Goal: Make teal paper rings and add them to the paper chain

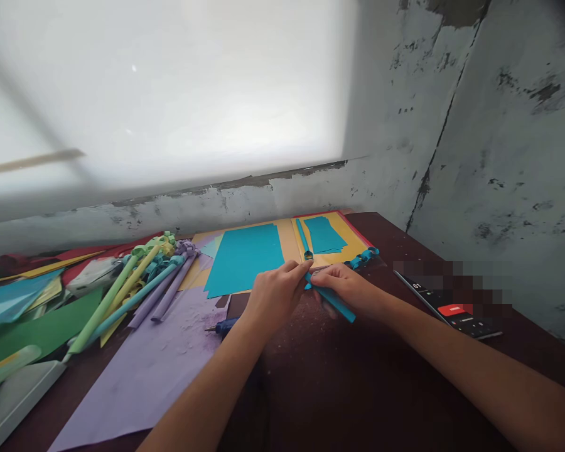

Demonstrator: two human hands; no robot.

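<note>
A blue paper strip [336, 304] runs slantwise between my two hands, low over the dark table. My left hand [279, 290] pinches its upper left end, and the fingertips partly hide that end. My right hand [346, 282] grips the strip a little farther along, thumb on top, while its free end sticks out to the lower right. Just beyond my fingers lies a thin blue paper stick [302, 235]. Several curled blue paper pieces [365, 256] rest right of it. Under my left forearm, a dark blue glue gun [225, 326] shows its metal nozzle.
Blue paper sheets [249, 257] and smaller blue pieces [324, 234] lie behind my hands. Rolled paper sticks with curled tops [132, 276] are piled left, beside a lilac sheet [141, 376]. A phone [452, 307] lies right. A stained wall [381, 182] borders the table.
</note>
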